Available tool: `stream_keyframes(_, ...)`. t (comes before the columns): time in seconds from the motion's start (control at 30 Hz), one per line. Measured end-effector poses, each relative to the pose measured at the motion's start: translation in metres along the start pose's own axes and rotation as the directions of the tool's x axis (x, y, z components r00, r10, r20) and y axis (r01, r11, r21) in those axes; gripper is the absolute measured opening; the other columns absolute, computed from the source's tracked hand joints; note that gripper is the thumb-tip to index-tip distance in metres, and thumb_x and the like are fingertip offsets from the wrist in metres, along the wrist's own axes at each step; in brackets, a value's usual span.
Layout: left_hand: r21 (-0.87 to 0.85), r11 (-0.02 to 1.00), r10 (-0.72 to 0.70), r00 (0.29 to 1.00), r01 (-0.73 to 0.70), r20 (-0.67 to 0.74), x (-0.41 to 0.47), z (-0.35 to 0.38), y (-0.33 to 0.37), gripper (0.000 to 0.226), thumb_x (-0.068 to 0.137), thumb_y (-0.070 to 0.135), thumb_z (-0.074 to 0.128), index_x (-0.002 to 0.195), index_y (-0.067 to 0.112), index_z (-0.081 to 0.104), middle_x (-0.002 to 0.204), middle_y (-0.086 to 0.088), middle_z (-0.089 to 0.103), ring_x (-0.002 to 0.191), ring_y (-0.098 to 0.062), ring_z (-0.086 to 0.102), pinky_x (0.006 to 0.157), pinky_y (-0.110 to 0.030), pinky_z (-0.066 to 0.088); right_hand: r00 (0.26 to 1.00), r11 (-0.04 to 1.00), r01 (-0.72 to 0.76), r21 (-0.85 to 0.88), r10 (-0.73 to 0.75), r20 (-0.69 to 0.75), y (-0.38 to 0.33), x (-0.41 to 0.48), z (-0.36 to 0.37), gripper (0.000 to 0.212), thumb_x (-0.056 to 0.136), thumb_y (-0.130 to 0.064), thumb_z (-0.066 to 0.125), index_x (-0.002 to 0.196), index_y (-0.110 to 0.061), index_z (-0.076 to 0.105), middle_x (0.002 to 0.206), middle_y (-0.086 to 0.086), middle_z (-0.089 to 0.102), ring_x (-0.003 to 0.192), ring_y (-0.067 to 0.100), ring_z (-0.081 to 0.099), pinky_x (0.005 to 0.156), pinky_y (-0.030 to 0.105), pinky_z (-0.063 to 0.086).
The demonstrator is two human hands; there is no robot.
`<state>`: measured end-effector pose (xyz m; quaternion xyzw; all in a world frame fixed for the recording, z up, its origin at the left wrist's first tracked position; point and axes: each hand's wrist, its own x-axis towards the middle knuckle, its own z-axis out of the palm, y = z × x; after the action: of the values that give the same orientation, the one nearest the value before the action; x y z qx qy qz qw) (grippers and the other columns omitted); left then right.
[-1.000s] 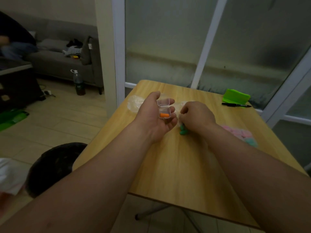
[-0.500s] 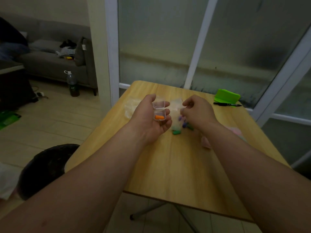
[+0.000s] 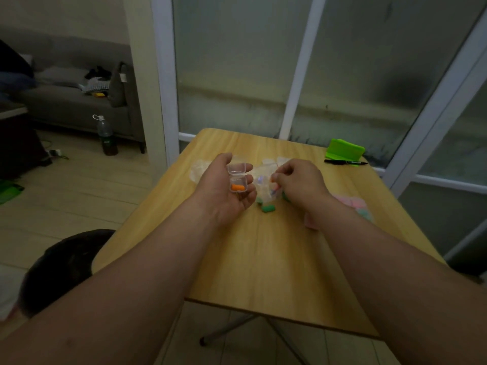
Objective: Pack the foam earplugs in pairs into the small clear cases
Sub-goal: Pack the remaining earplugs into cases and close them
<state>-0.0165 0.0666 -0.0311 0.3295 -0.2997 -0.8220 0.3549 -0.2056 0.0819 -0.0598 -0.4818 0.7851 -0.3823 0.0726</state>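
A light wooden table [image 3: 263, 259] stands against frosted glass panels with white frames, and to the far left a grey sofa [image 3: 66, 101] sits behind a bottle [image 3: 106, 135] on the tiled floor. In the head view, the left hand [image 3: 224, 191] is turned palm-up over the middle of the table, its fingers curled round a small clear case [image 3: 238, 180] whose lid stands open on the far side. One orange earplug [image 3: 237, 186] lies inside it. Just to the right, the right hand [image 3: 300, 180] has its fingers curled in, the tips pinching a loose orange earplug [image 3: 272, 177], which is mostly hidden. Below and between the hands, a green earplug [image 3: 268, 208] lies on the wood. Pale pink earplugs [image 3: 347, 201] lie right of the right wrist. More clear cases [image 3: 200, 167] sit far left of the hands, blurred. At the far right corner are a green holder [image 3: 344, 148] and a black pen [image 3: 345, 162].
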Motion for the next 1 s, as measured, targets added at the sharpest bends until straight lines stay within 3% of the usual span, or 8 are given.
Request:
stream_keyframes(0.17,-0.020,1.000,0.011,0.999,-0.012,-0.047,0.008,-0.012,0.009,0.053,0.106,0.048,0.044,0.130,0.006,0.066,0.080,-0.007,0.056,0.068,-0.017,0.051,0.068,-0.030,0.049,1.000,0.997,-0.021,0.076,0.021,0.008,-0.001,0.005,-0.001,0.015,0.099,-0.034,0.074,0.092,-0.021,0.077,0.082,-0.009,0.076,0.081,0.006,0.070,0.070,0.030,0.047)
stream_keyframes(0.37,-0.048,0.999,0.010,0.995,-0.015,-0.101,0.013,-0.023,0.016,0.052,0.106,0.050,0.045,0.127,0.007,0.068,0.086,-0.010,0.060,0.071,-0.018,0.054,0.068,-0.031,0.052,0.998,0.983,-0.060,0.174,0.064,-0.018,0.002,0.008,-0.005,0.022,0.096,-0.038,0.076,0.087,-0.018,0.077,0.096,-0.003,0.075,0.098,0.017,0.068,0.089,0.040,0.055)
stream_keyframes(0.57,-0.038,0.999,0.005,0.998,-0.007,-0.058,0.005,-0.014,0.013,0.053,0.106,0.049,0.044,0.129,0.006,0.066,0.082,-0.008,0.058,0.068,-0.017,0.052,0.066,-0.030,0.050,0.998,0.962,-0.020,0.271,0.035,-0.051,-0.006,-0.007,-0.019,0.021,0.099,-0.039,0.072,0.086,-0.023,0.076,0.093,-0.014,0.074,0.095,0.006,0.067,0.073,0.027,0.046)
stream_keyframes(0.77,0.025,0.999,-0.037,0.998,0.036,0.051,-0.011,0.005,-0.001,0.053,0.108,0.048,0.039,0.127,0.006,0.065,0.079,-0.008,0.057,0.064,-0.017,0.056,0.068,-0.031,0.047,0.990,0.921,0.138,0.366,-0.116,-0.082,-0.020,-0.045,-0.037,0.010,0.099,-0.032,0.074,0.097,-0.022,0.075,0.092,-0.007,0.077,0.088,0.009,0.069,0.073,0.027,0.050)
stream_keyframes(0.9,0.042,0.996,-0.081,0.991,0.077,0.109,-0.016,0.014,-0.011,0.054,0.109,0.051,0.037,0.127,0.008,0.064,0.089,-0.009,0.065,0.065,-0.018,0.062,0.067,-0.032,0.050,0.963,0.917,0.268,0.296,-0.252,-0.092,-0.030,-0.070,-0.034,0.007,0.097,-0.028,0.076,0.092,-0.024,0.075,0.088,-0.007,0.073,0.081,0.006,0.066,0.069,0.017,0.048)
stream_keyframes(1.0,0.029,0.995,-0.095,0.988,0.092,0.123,-0.015,0.017,-0.018,0.062,0.109,0.053,0.035,0.141,0.006,0.061,0.105,-0.012,0.074,0.086,-0.019,0.069,0.091,-0.034,0.055,0.956,0.942,0.293,0.162,-0.284,-0.075,-0.029,-0.078,-0.028,0.005,0.095,-0.031,0.078,0.092,-0.028,0.075,0.097,-0.006,0.065,0.085,0.000,0.059,0.070,0.009,0.040)
